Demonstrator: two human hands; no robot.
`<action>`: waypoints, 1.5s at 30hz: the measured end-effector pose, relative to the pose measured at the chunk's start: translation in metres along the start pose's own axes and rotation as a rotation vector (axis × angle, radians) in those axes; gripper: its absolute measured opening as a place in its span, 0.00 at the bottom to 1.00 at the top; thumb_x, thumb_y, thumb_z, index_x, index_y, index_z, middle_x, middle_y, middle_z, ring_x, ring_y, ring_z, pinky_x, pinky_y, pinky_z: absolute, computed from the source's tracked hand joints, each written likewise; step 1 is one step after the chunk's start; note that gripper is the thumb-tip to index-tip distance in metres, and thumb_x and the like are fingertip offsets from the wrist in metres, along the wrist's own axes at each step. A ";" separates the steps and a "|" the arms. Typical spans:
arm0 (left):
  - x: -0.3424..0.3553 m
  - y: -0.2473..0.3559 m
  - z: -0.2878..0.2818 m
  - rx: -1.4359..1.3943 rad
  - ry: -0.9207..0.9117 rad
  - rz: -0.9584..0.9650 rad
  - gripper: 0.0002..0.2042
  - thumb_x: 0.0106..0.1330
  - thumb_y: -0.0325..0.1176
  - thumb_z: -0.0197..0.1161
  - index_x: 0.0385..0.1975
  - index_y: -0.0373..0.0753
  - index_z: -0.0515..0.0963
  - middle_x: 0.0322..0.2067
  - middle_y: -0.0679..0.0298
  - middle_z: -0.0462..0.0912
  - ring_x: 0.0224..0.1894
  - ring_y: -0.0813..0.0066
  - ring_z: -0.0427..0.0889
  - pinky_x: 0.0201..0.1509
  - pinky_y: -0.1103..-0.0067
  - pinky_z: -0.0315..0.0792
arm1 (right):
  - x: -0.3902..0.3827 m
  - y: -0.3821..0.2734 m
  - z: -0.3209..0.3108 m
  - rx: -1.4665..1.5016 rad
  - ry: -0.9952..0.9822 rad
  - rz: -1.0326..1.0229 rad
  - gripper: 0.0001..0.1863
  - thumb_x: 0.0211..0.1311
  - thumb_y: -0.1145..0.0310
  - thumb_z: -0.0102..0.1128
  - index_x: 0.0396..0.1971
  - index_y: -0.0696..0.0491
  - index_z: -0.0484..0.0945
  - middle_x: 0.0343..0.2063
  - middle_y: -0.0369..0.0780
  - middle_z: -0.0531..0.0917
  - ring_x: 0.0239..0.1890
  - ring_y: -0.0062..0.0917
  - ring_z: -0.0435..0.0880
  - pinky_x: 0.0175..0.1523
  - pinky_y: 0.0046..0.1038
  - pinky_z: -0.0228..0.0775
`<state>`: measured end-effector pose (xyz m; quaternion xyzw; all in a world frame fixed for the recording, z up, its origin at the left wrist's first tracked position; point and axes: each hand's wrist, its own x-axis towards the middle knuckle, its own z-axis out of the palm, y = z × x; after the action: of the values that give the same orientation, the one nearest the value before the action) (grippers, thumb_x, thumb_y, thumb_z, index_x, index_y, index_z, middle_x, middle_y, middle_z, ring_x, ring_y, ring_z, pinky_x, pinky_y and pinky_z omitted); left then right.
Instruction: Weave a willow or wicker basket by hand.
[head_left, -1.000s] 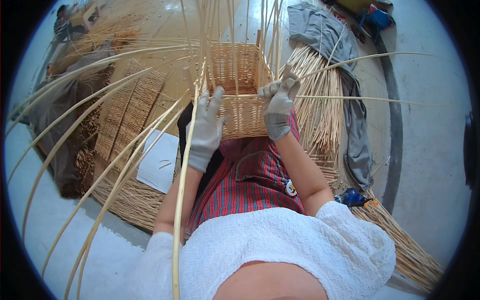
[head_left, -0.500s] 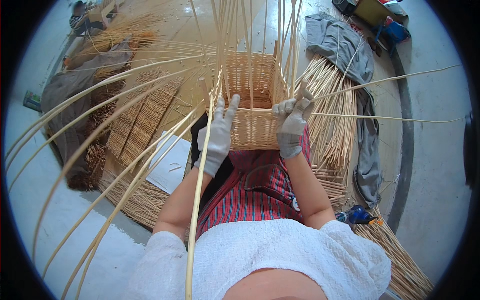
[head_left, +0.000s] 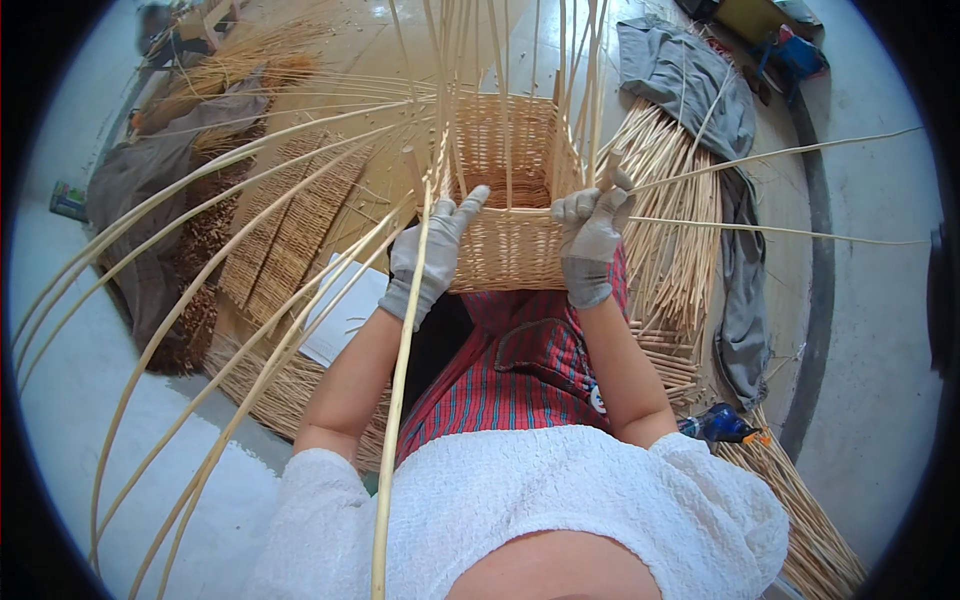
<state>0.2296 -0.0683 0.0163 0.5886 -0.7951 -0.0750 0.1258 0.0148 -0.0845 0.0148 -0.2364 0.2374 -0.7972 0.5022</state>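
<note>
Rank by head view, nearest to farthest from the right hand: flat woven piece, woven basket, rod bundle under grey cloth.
1. Woven basket: touching the right hand.
2. Rod bundle: right side.
3. Flat woven piece: floor, left side.

Upright rods (head_left: 505, 110), tops beyond view

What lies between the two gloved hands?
In the head view, the near wall of the woven basket spans the stretch between the left hand and the right hand.
</note>
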 end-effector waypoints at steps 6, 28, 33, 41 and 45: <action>0.007 -0.007 0.020 -0.126 0.168 0.038 0.23 0.71 0.29 0.46 0.63 0.60 0.68 0.38 0.60 0.77 0.32 0.57 0.83 0.36 0.64 0.77 | 0.005 -0.008 0.000 0.035 -0.012 0.004 0.13 0.76 0.54 0.43 0.55 0.39 0.68 0.19 0.33 0.72 0.19 0.22 0.71 0.29 0.32 0.72; 0.066 0.081 0.000 -0.833 -0.201 -0.451 0.23 0.70 0.55 0.55 0.38 0.37 0.80 0.14 0.62 0.77 0.12 0.72 0.76 0.16 0.73 0.71 | 0.117 -0.041 0.020 -1.167 -0.430 -0.390 0.11 0.63 0.77 0.51 0.46 0.57 0.72 0.41 0.39 0.81 0.37 0.28 0.84 0.48 0.28 0.78; 0.074 0.075 -0.003 -0.828 -0.154 -0.370 0.22 0.64 0.53 0.66 0.41 0.37 0.75 0.19 0.59 0.80 0.16 0.69 0.79 0.22 0.71 0.74 | 0.024 -0.089 -0.052 -0.641 -0.006 -0.246 0.05 0.74 0.72 0.44 0.44 0.56 0.67 0.26 0.37 0.80 0.29 0.31 0.85 0.45 0.30 0.80; 0.043 0.080 -0.002 -0.753 0.458 -0.117 0.25 0.62 0.46 0.68 0.54 0.40 0.71 0.33 0.53 0.83 0.38 0.55 0.83 0.40 0.66 0.75 | -0.011 -0.118 -0.035 -0.610 0.028 0.055 0.14 0.76 0.60 0.47 0.43 0.56 0.73 0.27 0.40 0.83 0.28 0.29 0.85 0.37 0.30 0.78; -0.047 0.015 0.012 -0.471 0.393 -0.107 0.20 0.59 0.35 0.71 0.51 0.40 0.77 0.45 0.56 0.81 0.43 0.56 0.81 0.48 0.68 0.75 | -0.044 -0.078 -0.021 -0.944 -0.325 0.535 0.16 0.73 0.58 0.50 0.37 0.57 0.78 0.27 0.42 0.85 0.32 0.26 0.86 0.37 0.30 0.79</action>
<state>0.2251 -0.0192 0.0039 0.5873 -0.6843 -0.1487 0.4059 -0.0346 -0.0117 0.0406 -0.4865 0.5394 -0.4030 0.5567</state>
